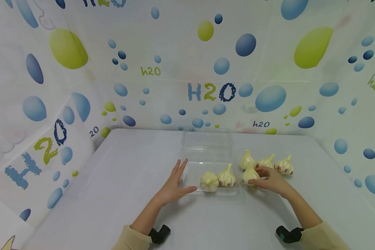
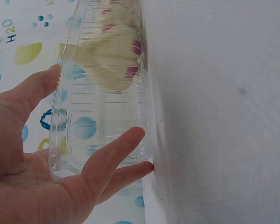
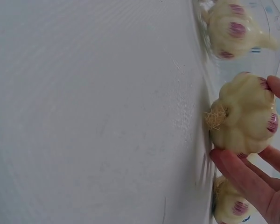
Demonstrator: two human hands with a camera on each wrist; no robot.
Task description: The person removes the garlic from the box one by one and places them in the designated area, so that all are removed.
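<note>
My right hand (image 1: 272,180) pinches a garlic bulb (image 1: 250,176) between thumb and fingers, just right of a clear plastic container (image 1: 190,172). In the right wrist view that garlic bulb (image 3: 245,114) shows its root tuft and purple patches, close to the tabletop. My left hand (image 1: 172,189) has its fingers spread, touching the container's left side. The left wrist view shows the left hand (image 2: 60,154) with straight fingers along the clear wall. Inside the container sit two garlic bulbs, one with its neck hidden (image 1: 209,181) and one upright (image 1: 227,177).
The container's transparent lid (image 1: 207,140) lies folded back behind it. Garlic bulbs stand on the right of the white table (image 1: 128,163): one behind the held bulb (image 1: 247,159), one partly behind my right hand (image 1: 266,161) and one farther right (image 1: 284,165). A printed curtain (image 1: 175,52) surrounds the table.
</note>
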